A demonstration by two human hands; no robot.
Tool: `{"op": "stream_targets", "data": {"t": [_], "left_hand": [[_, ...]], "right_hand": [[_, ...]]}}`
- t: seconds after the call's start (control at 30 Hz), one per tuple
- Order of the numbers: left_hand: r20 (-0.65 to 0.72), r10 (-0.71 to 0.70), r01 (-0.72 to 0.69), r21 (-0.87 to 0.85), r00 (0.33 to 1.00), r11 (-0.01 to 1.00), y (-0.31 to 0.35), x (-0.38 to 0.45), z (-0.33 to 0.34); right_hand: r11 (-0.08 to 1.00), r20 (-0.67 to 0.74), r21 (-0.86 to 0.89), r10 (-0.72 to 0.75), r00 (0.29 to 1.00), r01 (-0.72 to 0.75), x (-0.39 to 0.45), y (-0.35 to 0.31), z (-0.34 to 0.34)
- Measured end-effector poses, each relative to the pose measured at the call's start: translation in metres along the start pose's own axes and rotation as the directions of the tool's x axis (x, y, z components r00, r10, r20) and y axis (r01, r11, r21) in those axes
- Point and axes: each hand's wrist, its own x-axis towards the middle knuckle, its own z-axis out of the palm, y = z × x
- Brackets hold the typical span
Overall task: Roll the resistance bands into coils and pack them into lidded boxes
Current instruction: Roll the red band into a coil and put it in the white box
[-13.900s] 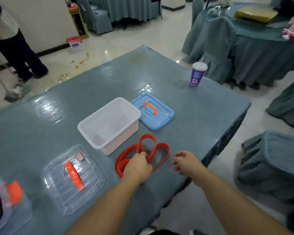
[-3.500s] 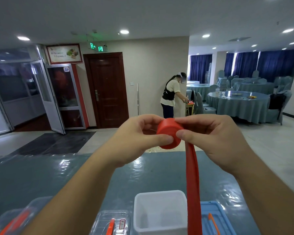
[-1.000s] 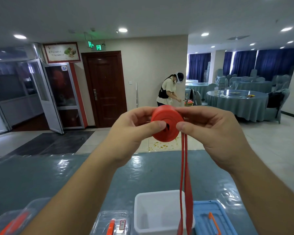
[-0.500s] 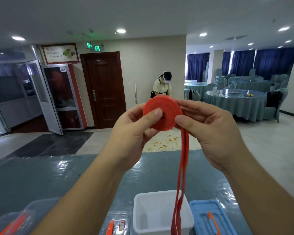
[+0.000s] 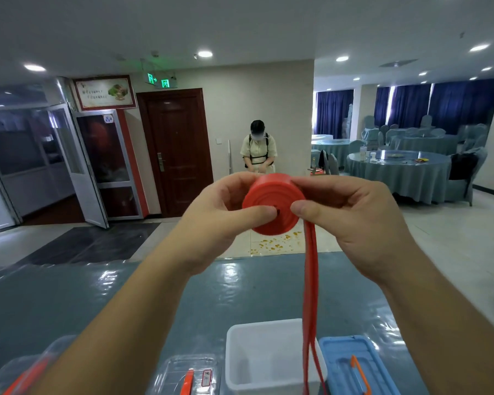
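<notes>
I hold a partly rolled red resistance band (image 5: pixel 271 203) up in front of me, high over the table. My left hand (image 5: pixel 220 215) pinches the coil from the left, thumb on its near face. My right hand (image 5: pixel 351 218) pinches it from the right, thumb beside the hanging tail. The unrolled tail (image 5: pixel 310 303) drops straight down past the white box (image 5: pixel 265 357). Right of that box lies its blue lid (image 5: pixel 354 366) with an orange handle.
A clear lid (image 5: pixel 186 377) with an orange handle lies left of the white box, and another clear box (image 5: pixel 20 372) sits at the lower left. The teal table (image 5: pixel 126 295) stretches ahead. A person (image 5: pixel 258 149) stands by the far wall; round tables stand at the right.
The coil has turned and grown a little as more band wound on; the hanging tail is shorter. My thumbs have shifted onto its near face. The person by the wall has turned.
</notes>
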Motion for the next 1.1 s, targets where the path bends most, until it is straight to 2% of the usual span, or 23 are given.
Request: {"op": "stream_targets", "data": {"t": [0.03, 0.1, 0.2, 0.27, 0.33, 0.47, 0.6, 0.67, 0.73, 0.83, 0.9, 1.0, 1.1], "left_hand": [[0.035, -0.005, 0.003, 0.057, 0.999, 0.998, 0.001, 0.001, -0.004], [0.035, -0.001, -0.001, 0.03, 0.999, 1.0, 0.001, 0.001, -0.005], [-0.056, -0.024, 0.011, -0.216, 0.998, 0.976, -0.001, -0.003, 0.01], [-0.091, -0.061, 0.027, -0.329, 0.994, 0.944, -0.003, -0.004, 0.017], [-0.074, -0.062, 0.04, -0.266, 0.995, 0.963, -0.006, -0.003, 0.015], [0.022, -0.034, 0.034, -0.002, 0.999, 0.999, -0.003, 0.0, 0.006], [-0.004, -0.011, 0.01, -0.127, 1.0, 0.992, -0.003, -0.002, 0.008], [-0.042, -0.016, 0.008, -0.175, 0.999, 0.984, -0.009, -0.005, 0.014], [-0.062, -0.018, 0.009, -0.135, 0.998, 0.991, -0.014, -0.008, 0.017], [-0.017, -0.024, 0.024, 0.003, 1.0, 1.0, -0.015, -0.012, 0.015], [-0.016, -0.01, 0.01, 0.037, 1.0, 0.999, -0.013, -0.015, 0.012], [-0.099, 0.02, -0.029, -0.089, 0.995, 0.996, -0.018, -0.018, 0.02], [-0.208, -0.023, -0.021, -0.207, 0.978, 0.978, -0.037, -0.023, 0.033]], "right_hand": [[1.0, 0.009, -0.019, 0.005, 1.0, -0.005, -0.001, 0.0, 0.0], [1.0, -0.024, 0.015, -0.004, 1.0, 0.005, -0.001, 0.001, 0.002], [0.984, -0.086, 0.18, 0.02, 0.996, -0.004, 0.0, 0.003, 0.004], [0.975, -0.083, 0.223, 0.041, 0.996, -0.022, -0.001, 0.005, 0.003], [0.984, -0.059, 0.173, 0.051, 0.997, -0.041, -0.002, 0.006, -0.002], [0.996, -0.017, 0.062, 0.061, 0.998, -0.059, -0.003, 0.006, -0.007], [0.983, -0.053, 0.18, 0.049, 0.997, -0.038, -0.006, 0.007, -0.003], [0.984, -0.066, 0.175, 0.04, 0.997, -0.028, -0.008, 0.008, -0.003], [0.993, -0.058, 0.112, 0.036, 0.998, -0.029, -0.01, 0.01, -0.006], [0.999, -0.011, 0.014, 0.051, 0.999, -0.051, -0.013, 0.009, -0.01], [0.999, -0.001, 0.003, 0.043, 0.999, -0.043, -0.014, 0.011, -0.008], [0.992, -0.05, 0.117, 0.049, 0.998, -0.042, -0.016, 0.015, -0.003], [0.99, -0.084, 0.128, 0.065, 0.994, -0.054, -0.021, 0.021, -0.002]]}}
